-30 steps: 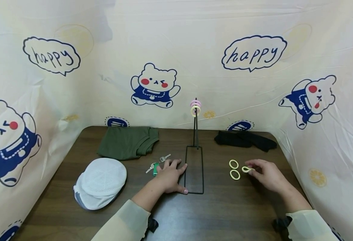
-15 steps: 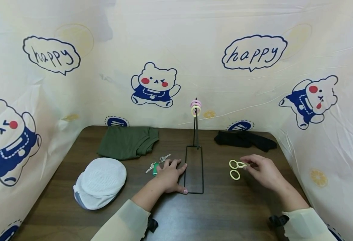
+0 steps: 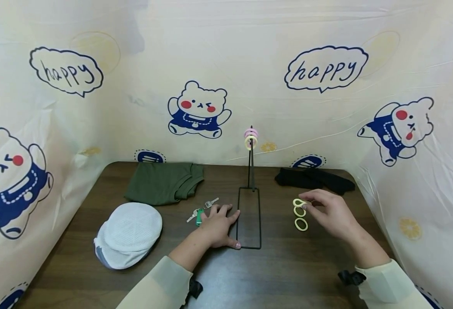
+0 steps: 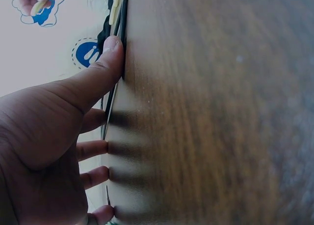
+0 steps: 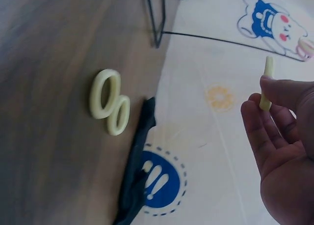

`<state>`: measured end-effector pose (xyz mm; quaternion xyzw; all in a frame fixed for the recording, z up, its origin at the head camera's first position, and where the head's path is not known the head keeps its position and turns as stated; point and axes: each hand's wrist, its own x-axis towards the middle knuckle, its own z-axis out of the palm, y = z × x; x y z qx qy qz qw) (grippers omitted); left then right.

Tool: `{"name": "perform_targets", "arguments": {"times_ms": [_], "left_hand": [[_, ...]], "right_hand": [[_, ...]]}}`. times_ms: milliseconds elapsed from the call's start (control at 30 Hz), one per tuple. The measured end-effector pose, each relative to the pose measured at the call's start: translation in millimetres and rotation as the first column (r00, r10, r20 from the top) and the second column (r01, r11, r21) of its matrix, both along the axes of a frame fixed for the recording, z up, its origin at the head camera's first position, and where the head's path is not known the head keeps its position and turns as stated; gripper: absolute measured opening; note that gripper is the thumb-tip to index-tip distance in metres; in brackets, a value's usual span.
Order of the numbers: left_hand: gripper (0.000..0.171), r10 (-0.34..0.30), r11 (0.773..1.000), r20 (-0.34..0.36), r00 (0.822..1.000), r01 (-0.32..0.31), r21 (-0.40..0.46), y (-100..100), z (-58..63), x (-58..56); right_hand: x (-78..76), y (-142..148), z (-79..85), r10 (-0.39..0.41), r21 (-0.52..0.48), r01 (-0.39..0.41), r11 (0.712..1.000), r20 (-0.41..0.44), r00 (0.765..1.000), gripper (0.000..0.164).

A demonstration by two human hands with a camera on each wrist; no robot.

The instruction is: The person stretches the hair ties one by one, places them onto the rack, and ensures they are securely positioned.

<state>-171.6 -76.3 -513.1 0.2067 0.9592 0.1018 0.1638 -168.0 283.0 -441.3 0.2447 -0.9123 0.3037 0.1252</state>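
Note:
My right hand (image 3: 334, 214) pinches a pale yellow ring (image 5: 268, 68) between thumb and fingertips, raised above the table. Below it, two more pale yellow rings (image 5: 94, 96) lie one behind the other on the wood. Spread out at the middle, my left hand (image 3: 217, 227) rests on the left side of a black wire stand (image 3: 260, 223); its thumb presses the near left corner of the rectangular base, and its other fingertips reach the tabletop. At the top of the stand hang a pale yellow ring (image 3: 246, 144) and pink rings (image 3: 251, 131).
Keys with a green tag (image 3: 199, 217) lie beside my left fingers. A light cap (image 3: 131, 227) sits at the left, with folded dark green cloth (image 3: 158, 184) behind it. Black cloth (image 3: 299, 178) lies at the back right. A printed curtain (image 3: 257, 86) surrounds the table.
My right hand has moved leftward, away from me and upward with the pinched ring, passing over the rings on the table. The left hand and the stand have stayed in place.

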Motion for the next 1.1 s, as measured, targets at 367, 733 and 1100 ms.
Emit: {"name": "perform_targets", "arguments": {"times_ms": [367, 733, 1100], "left_hand": [[0.111, -0.004, 1.0, 0.005, 1.0, 0.004, -0.015, -1.6, 1.4, -0.7], [0.111, -0.009, 1.0, 0.009, 1.0, 0.009, -0.008, -2.1, 4.0, -1.1], [0.111, -0.012, 1.0, -0.003, 1.0, 0.012, -0.02, -0.7, 2.6, -1.6]], "right_hand": [[-4.9, -30.1, 28.4, 0.079, -0.123, -0.09, 0.988, -0.092, 0.993, 0.033], [-4.4, -57.7, 57.7, 0.16, -0.21, -0.207, 0.955, -0.22, 0.962, 0.036], [9.6, -79.3, 85.0, 0.238, -0.257, -0.322, 0.911, -0.311, 0.92, 0.035]]}}
